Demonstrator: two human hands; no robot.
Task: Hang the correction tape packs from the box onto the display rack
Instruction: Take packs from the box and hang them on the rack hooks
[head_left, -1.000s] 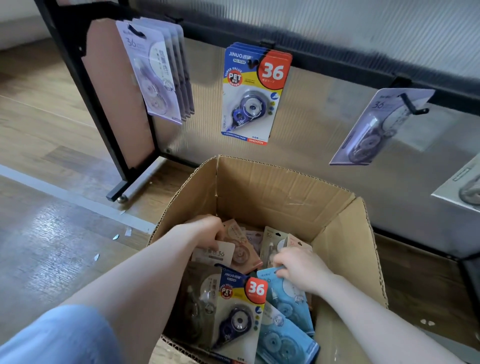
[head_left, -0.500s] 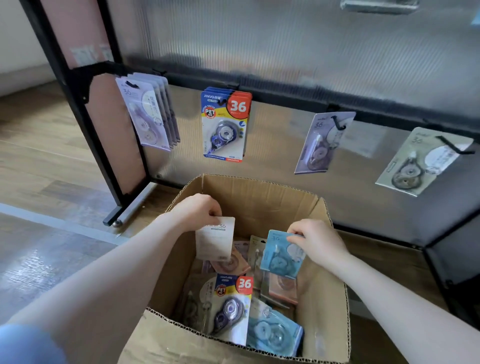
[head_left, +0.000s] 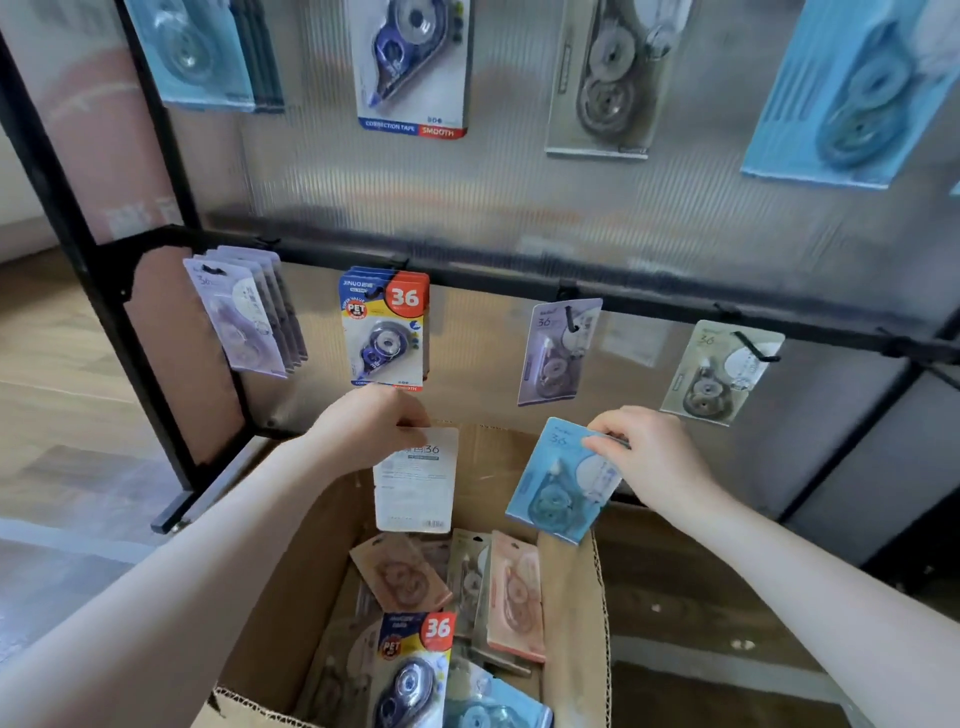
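Note:
My left hand (head_left: 371, 423) pinches the top of a white-backed correction tape pack (head_left: 415, 480) above the open cardboard box (head_left: 592, 597). My right hand (head_left: 647, 452) pinches the top corner of a light blue pack (head_left: 558, 483) over the box's right side. Several more packs lie in the box, among them a blue-and-red "36" pack (head_left: 410, 670) and pink ones (head_left: 514, 597). The display rack (head_left: 519, 283) stands right behind, with packs on the hooks of its lower bar: a purple bunch (head_left: 244, 312), a blue-red bunch (head_left: 384, 327), one purple (head_left: 558, 351) and one grey-green (head_left: 719, 371).
An upper row of hung packs (head_left: 410, 67) shows at the top. The rack's black post (head_left: 67, 208) and foot (head_left: 176, 514) stand at the left on the wooden floor (head_left: 57, 415). A translucent ribbed panel (head_left: 519, 197) backs the rack.
Both hands have lifted their packs up out of the box toward the rack's lower bar. The view has tilted upward, bringing the upper row of packs into sight.

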